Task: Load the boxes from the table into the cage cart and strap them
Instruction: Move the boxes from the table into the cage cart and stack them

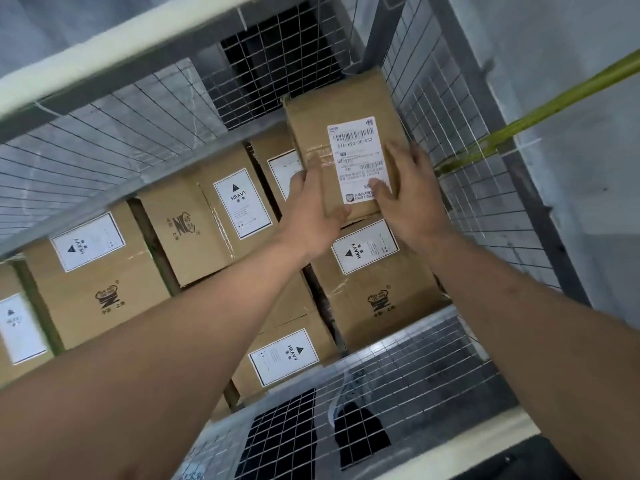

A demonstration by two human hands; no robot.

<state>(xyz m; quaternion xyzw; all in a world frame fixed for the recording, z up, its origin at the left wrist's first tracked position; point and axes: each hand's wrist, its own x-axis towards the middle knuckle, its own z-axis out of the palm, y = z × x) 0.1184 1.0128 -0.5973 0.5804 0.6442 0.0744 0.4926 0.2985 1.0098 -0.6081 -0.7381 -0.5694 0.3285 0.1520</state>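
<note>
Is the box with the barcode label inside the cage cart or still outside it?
Inside. The box sits within the wire mesh walls, on top of other boxes, with both hands on it.

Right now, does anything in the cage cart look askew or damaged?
Only the box with the shipping label, under both hands: it sits tilted atop the HEAVY-labelled boxes, its tape wrinkled. Nothing looks spilled.

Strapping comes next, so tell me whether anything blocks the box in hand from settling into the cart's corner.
Nothing visible blocks it. Both hands, left and right, press the box onto the stack by the mesh wall.
</note>
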